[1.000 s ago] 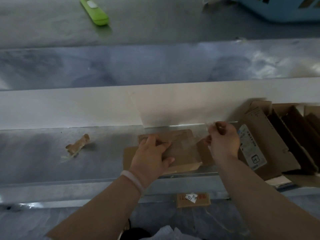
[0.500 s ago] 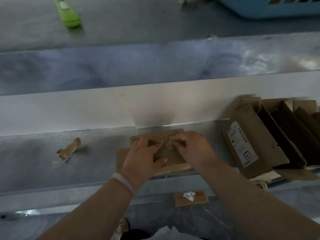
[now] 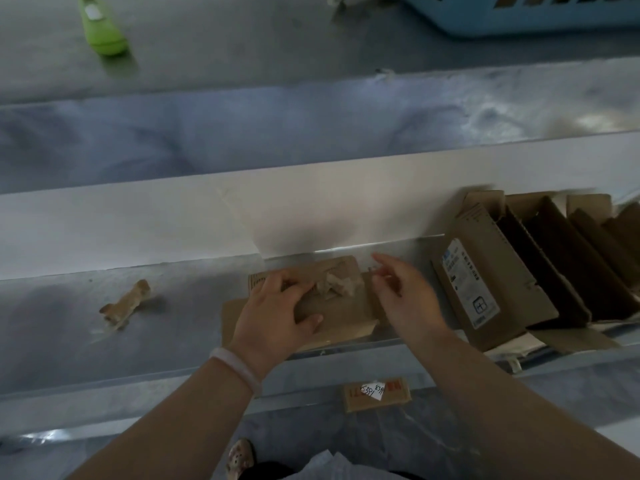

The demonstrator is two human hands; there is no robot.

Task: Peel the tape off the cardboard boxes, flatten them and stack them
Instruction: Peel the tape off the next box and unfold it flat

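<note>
On the metal table [image 3: 69, 327], a flattened box [image 3: 341, 311] lies with a wad of tape [image 3: 337, 285] on top.
The left hand [image 3: 277, 317] holds it down, fingers bent over it; the right hand [image 3: 405, 296] hovers just beside the wad, fingers loose, holding nothing. Opened boxes [image 3: 502, 271] lie further right.

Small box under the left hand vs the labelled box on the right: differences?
The small box lies flat under the left hand, a crumpled tape wad on top. The labelled box is larger, untouched, sits askew beside other boxes, and bears a printed label. Both are brown cardboard.
</note>
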